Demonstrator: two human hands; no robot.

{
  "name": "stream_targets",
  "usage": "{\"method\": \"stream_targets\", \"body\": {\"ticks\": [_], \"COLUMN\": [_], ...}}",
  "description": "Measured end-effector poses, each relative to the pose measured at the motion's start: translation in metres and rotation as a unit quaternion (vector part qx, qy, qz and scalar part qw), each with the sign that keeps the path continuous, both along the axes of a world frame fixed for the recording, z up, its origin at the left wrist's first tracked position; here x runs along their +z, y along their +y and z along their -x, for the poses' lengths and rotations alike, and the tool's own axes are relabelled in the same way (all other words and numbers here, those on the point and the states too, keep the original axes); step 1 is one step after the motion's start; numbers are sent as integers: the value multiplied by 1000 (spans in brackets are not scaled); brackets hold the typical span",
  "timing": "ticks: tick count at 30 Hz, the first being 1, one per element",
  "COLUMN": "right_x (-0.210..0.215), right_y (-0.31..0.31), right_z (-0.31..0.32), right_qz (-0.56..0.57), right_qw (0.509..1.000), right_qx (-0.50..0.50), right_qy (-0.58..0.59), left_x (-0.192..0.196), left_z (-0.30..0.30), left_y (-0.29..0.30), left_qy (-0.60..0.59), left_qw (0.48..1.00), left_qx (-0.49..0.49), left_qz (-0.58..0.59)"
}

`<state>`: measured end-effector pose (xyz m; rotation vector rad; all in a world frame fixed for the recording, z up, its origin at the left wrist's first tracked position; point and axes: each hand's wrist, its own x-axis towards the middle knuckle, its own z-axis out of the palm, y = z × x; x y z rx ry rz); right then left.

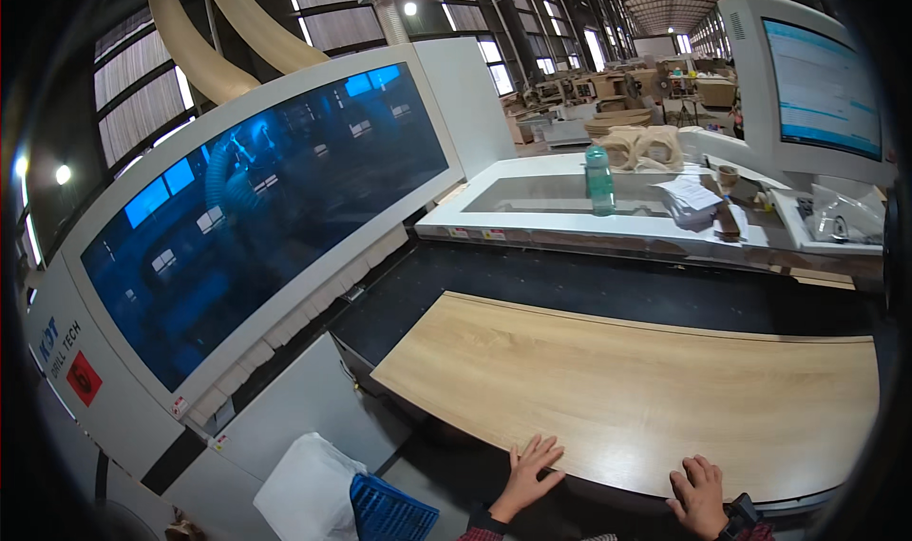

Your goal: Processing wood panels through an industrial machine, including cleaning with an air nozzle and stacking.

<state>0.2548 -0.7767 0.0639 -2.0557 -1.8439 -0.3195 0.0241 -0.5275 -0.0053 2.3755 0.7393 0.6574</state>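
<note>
Left hand [527, 479] and right hand [700, 498], at half past five and half past four, are laid open along the near edge of a wood-grain panel [646, 389], fingers slightly spread, nothing clasped. At four o'clock, the panel is carried by a black worktop [570, 275]; a green bottle [599, 185] is seen at two.

White machine [128, 425]: blue, black lettering [66, 352]; red square sign [84, 378].
</note>
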Motion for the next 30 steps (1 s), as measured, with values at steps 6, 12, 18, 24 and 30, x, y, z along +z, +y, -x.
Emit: {"method": "stream_targets", "body": {"ticks": [6, 12, 18, 24, 30], "right_x": [-14, -1, -22, -41, -44], "right_y": [101, 153, 208, 267, 317], "right_z": [13, 12, 7, 1, 3], "right_qz": [30, 31, 85, 6, -43], "right_qw": [982, 997, 976, 975, 967], "right_qx": [75, -27, -152, -206, -228], "right_qy": [173, 61, 128, 89, 104], "left_x": [4, 9, 1, 2, 0], "left_z": [20, 32, 33, 19, 1], "left_y": [88, 192, 282, 353, 408], "left_qy": [159, 147, 94, 113, 120], "left_qw": [987, 988, 995, 993, 990], "left_qx": [5, 12, 14, 7, 8], "left_qz": [-40, -42, -9, -13, -76]}}
